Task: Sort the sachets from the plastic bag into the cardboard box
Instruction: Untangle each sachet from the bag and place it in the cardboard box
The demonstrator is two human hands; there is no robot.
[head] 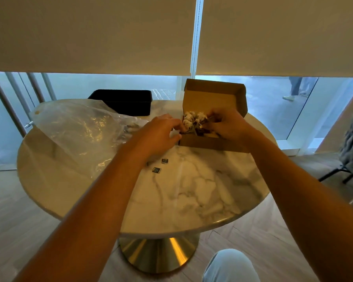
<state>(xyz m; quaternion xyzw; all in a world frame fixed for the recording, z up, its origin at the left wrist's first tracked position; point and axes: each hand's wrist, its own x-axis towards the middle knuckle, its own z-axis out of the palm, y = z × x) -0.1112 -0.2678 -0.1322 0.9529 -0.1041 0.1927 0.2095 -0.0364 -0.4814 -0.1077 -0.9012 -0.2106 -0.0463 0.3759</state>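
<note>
Both hands reach into the cardboard box [210, 142] at 1 o'clock. The left hand [161, 133] and right hand [227, 127] fingers curl, pinching sachets [189, 120].

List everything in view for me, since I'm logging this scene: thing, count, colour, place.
cardboard box: one, brown, lid up, far right of table
sachets: several, pale, in the box
plastic bag: one, clear, left of table
small packets: two, dark, on table near left wrist
black case: one, far edge
table: one, white marble, round
left hand: at box's left edge
right hand: in box, fingers curled on sachets
</note>
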